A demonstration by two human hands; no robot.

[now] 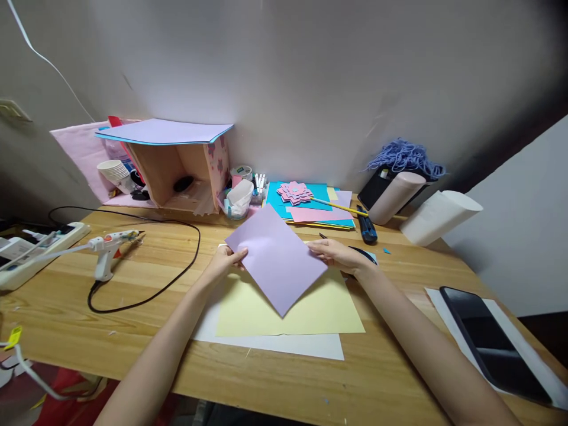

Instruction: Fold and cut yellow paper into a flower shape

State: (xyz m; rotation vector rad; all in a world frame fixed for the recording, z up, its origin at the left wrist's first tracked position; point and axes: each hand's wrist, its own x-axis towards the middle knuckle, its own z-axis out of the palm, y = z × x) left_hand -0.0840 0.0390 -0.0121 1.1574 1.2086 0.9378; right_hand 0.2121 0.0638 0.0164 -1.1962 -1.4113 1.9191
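A square sheet of lilac paper (279, 254) is held up with one corner pointing toward me. My left hand (227, 260) pinches it near its left corner, thumb on top. Near the right corner, my right hand (335, 254) grips the same sheet, fingers on its face. Below it lies a pale yellow sheet (323, 313), resting on a larger white sheet (266, 346). A dark-handled tool, perhaps scissors (364, 254), lies partly hidden behind my right hand.
On the left are a glue gun (106, 251), its black cord and a power strip (44, 254). A box (177, 171) stands behind. A layered pink paper flower (295, 193) lies on coloured sheets. At right are a utility knife (366, 228), paper rolls (439, 216) and a phone (492, 343).
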